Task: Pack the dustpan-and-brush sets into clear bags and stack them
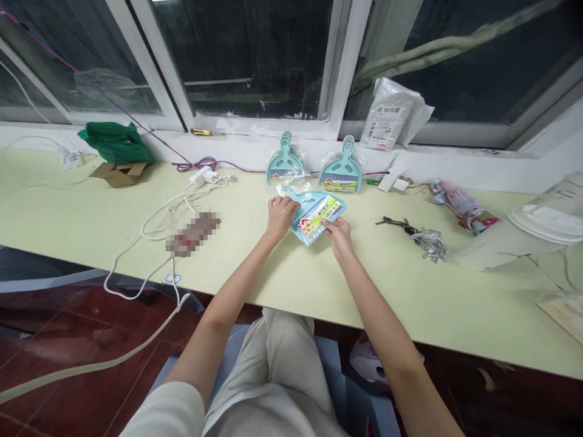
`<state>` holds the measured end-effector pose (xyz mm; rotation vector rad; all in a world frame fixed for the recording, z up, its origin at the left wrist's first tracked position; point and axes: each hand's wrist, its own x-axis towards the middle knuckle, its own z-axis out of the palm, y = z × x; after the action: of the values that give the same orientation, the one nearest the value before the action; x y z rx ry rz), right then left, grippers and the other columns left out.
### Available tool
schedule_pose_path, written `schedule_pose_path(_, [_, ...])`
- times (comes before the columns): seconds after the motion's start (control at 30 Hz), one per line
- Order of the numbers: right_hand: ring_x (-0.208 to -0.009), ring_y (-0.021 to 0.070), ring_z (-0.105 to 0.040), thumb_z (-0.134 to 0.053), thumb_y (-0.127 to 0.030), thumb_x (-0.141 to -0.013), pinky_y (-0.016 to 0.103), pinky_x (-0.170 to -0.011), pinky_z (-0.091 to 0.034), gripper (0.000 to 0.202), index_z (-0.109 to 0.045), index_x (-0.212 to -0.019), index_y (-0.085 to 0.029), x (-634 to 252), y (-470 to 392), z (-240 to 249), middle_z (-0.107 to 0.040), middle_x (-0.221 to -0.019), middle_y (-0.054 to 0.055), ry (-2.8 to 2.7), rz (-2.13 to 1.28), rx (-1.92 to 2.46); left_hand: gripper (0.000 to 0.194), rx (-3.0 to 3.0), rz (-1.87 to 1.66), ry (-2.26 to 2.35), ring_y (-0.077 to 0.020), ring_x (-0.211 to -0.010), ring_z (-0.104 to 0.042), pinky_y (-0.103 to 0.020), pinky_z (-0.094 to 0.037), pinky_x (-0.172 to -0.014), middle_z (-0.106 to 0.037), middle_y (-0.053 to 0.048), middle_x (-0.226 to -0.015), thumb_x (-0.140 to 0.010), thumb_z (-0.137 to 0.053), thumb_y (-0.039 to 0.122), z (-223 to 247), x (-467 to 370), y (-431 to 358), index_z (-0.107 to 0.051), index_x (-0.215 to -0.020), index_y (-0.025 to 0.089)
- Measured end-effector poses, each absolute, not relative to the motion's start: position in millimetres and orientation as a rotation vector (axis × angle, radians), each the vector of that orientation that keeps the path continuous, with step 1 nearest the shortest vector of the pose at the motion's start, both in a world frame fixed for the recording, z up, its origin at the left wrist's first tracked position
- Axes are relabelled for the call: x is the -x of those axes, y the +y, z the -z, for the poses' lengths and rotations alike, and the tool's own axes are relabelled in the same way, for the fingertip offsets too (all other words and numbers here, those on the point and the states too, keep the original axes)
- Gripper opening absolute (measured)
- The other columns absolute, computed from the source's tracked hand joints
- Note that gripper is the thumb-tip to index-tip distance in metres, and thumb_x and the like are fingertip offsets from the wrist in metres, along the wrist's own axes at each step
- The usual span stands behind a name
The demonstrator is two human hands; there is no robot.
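Note:
Between my two hands is a light blue dustpan and brush set (317, 215) in a clear plastic bag, tilted, with a yellow-green label facing up. My left hand (281, 213) is closed on its handle side, at the upper left. At the lower right edge, my right hand (339, 235) grips it with the thumb on the label. Just behind, a stack of similar dustpan sets (285, 161) leans upright against the wall, and a second stack (341, 170) leans to its right. Clear bag film hides part of the held set's handle.
White cables (150, 230) and a pixelated object (193, 234) lie to the left. On the right are keys (416, 235), a folded patterned umbrella-like bundle (467, 206) and a white bucket (514, 233) on its side. A green bag (116, 142) sits on a cardboard box (119, 174).

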<state>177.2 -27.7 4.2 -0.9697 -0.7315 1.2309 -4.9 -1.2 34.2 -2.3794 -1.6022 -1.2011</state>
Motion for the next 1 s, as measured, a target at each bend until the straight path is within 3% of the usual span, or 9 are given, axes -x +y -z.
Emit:
schedule_pose_path(0.07, [-0.072, 0.0170, -0.067, -0.081, -0.024, -0.055, 0.027, -0.063, -0.055, 0.032, -0.064, -0.081, -0.018, -173.6, -27.4, -1.6, -0.072, -0.078, 0.002, -0.679, -1.198, 0.941, 0.026, 2.229, 1.519, -1.637, -0.0263, -0.124, -0.044, -0.046, -0.022, -0.110, -0.057, -0.008, -0.124, -0.089, -0.053, 0.042, -34.3, -0.9, -2.0, -0.064, -0.107, 0.027])
schedule_pose_path(0.13, [-0.074, 0.0175, -0.067, -0.080, -0.026, -0.055, 0.028, -0.063, -0.055, 0.032, -0.063, -0.081, -0.018, -171.8, -26.8, -0.4, -0.072, -0.081, 0.002, -0.649, -1.184, 0.920, 0.053, 1.907, 1.970, -1.751, -0.0273, -0.137, -0.030, -0.045, -0.022, -0.113, -0.039, -0.009, -0.144, -0.082, -0.063, 0.047, -32.9, -4.0, 2.2, -0.050, -0.128, 0.027])
schedule_pose_path(0.2, [-0.076, 0.0177, -0.067, -0.080, -0.028, -0.056, 0.028, -0.063, -0.055, 0.032, -0.063, -0.081, -0.019, -171.0, -26.3, -0.3, -0.072, -0.082, 0.003, -0.642, -1.181, 0.903, 0.073, 1.625, 2.472, -1.876, -0.0254, -0.140, -0.029, -0.042, -0.030, -0.111, -0.031, -0.010, -0.150, -0.080, -0.065, 0.050, -30.0, -5.4, 9.8, -0.032, -0.141, 0.028])
schedule_pose_path(0.27, [-0.077, 0.0178, -0.067, -0.080, -0.029, -0.055, 0.028, -0.063, -0.055, 0.032, -0.063, -0.080, -0.019, -170.6, -26.3, -0.9, -0.072, -0.084, 0.003, -0.642, -1.189, 0.896, 0.073, 1.645, 2.933, -1.975, -0.0243, -0.132, -0.043, -0.039, -0.041, -0.104, -0.042, -0.010, -0.143, -0.081, -0.062, 0.051, -25.5, -7.2, 16.9, -0.030, -0.142, 0.028])
schedule_pose_path(0.33, [-0.079, 0.0180, -0.068, -0.081, -0.029, -0.055, 0.028, -0.065, -0.056, 0.033, -0.063, -0.081, -0.019, -170.9, -26.5, -1.7, -0.072, -0.085, 0.004, -0.639, -1.204, 0.888, 0.064, 1.944, 3.223, -2.020, -0.0248, -0.116, -0.058, -0.039, -0.048, -0.096, -0.060, -0.009, -0.124, -0.079, -0.066, 0.048, -20.2, -11.4, 19.4, -0.043, -0.134, 0.024])
schedule_pose_path(0.43, [-0.085, 0.0183, -0.068, -0.080, -0.029, -0.056, 0.029, -0.071, -0.056, 0.035, -0.063, -0.085, -0.018, -173.3, -26.1, -3.2, -0.072, -0.090, 0.004, -0.597, -1.157, 0.853, 0.047, 2.372, 3.300, -2.072, -0.0256, -0.100, -0.066, -0.040, -0.051, -0.092, -0.071, -0.007, -0.100, -0.072, -0.074, 0.040, -14.0, -23.7, 13.0, -0.061, -0.112, 0.019])
schedule_pose_path(0.63, [-0.088, 0.0178, -0.067, -0.078, -0.030, -0.057, 0.029, -0.073, -0.056, 0.036, -0.061, -0.086, -0.019, -179.2, -23.2, -5.3, -0.072, -0.092, 0.004, -0.585, -1.082, 0.860, 0.041, 2.593, 3.369, -1.930, -0.0274, -0.109, -0.063, -0.044, -0.046, -0.101, -0.071, -0.008, -0.109, -0.076, -0.072, 0.041, -16.5, -44.0, 0.0, -0.064, -0.109, 0.018])
schedule_pose_path(0.8, [-0.084, 0.0170, -0.067, -0.078, -0.035, -0.055, 0.027, -0.069, -0.054, 0.038, -0.058, -0.084, -0.019, -173.9, -23.8, -1.8, -0.071, -0.089, 0.003, -0.645, -1.062, 0.938, 0.049, 2.534, 3.367, -1.881, -0.0300, -0.112, -0.061, -0.046, -0.045, -0.101, -0.069, -0.010, -0.113, -0.072, -0.074, 0.045, -18.6, -42.9, -2.9, -0.061, -0.111, 0.018])
schedule_pose_path(1.0, [-0.085, 0.0163, -0.066, -0.076, -0.038, -0.058, 0.025, -0.068, -0.051, 0.040, -0.058, -0.088, -0.019, -166.5, -30.1, -0.4, -0.071, -0.093, 0.003, -0.599, -1.024, 0.928, 0.073, 2.421, 3.114, -1.841, -0.0253, -0.116, -0.056, -0.040, -0.045, -0.099, -0.060, -0.007, -0.125, -0.061, -0.079, 0.025, -8.8, -48.8, -7.5, -0.045, -0.126, 0.024])
